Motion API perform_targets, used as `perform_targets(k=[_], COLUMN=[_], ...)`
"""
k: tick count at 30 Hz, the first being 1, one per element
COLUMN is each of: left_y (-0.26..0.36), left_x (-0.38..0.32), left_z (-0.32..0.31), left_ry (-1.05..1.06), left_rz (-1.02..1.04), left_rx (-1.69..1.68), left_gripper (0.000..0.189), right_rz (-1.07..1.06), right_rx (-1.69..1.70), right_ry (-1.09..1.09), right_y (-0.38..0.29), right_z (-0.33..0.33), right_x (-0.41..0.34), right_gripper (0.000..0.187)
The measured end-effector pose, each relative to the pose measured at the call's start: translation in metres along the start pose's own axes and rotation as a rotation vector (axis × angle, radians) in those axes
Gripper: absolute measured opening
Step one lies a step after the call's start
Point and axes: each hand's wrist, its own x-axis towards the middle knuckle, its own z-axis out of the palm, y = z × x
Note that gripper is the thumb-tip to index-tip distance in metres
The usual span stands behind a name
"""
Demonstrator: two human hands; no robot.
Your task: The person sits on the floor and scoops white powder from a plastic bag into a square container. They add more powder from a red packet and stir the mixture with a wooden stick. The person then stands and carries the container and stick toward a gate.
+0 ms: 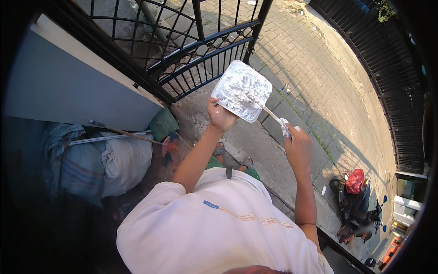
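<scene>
A shallow, square plastic tray or lid [221, 85] holds thick white paste, smeared unevenly across it. My left hand [221, 114] grips it by its near edge, with the thumb on the rim. In my right hand [297, 140] is the handle of a narrow tool [273, 115], perhaps a brush or spatula; white paste coats the grip and marks the fingers. The tool's far end lies in the paste at the tray's right corner, so its tip is hidden.
A black metal gate [202, 44] stands beyond the tray. Left are white sacks [128, 164], a broom [128, 133] and a green container [163, 125] beside a wall. Brick paving [294, 54] runs ahead. On the right are a parked motorcycle [357, 212] with a red bag [355, 181] and a person beside it.
</scene>
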Motion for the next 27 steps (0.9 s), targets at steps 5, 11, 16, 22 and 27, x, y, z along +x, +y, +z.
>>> perform_targets(k=[5, 11, 16, 22, 27], left_y=[-0.002, -0.018, -0.025, -0.030, -0.045], left_x=[-0.006, -0.013, -0.006, -0.005, 0.012], left_z=[0.017, 0.028, 0.041, 0.037, 0.015], left_ry=[0.000, -0.059, -0.025, -0.114, 0.029], left_rz=[0.094, 0.114, 0.199, 0.175, 0.212], left_rx=[0.025, -0.122, -0.143, -0.270, -0.143], left_gripper=[0.085, 0.099, 0.090, 0.069, 0.091], right_rz=[-0.225, -0.302, -0.301, -0.297, -0.322], right_rx=[0.055, 0.048, 0.042, 0.036, 0.008], right_ry=[0.061, 0.043, 0.031, 0.057, 0.017], right_y=[0.017, 0.029, 0.026, 0.026, 0.036], right_z=[-0.006, -0.016, -0.022, -0.020, -0.017], right_x=[0.040, 0.040, 0.035, 0.029, 0.040], right_gripper=[0.025, 0.030, 0.035, 0.035, 0.032])
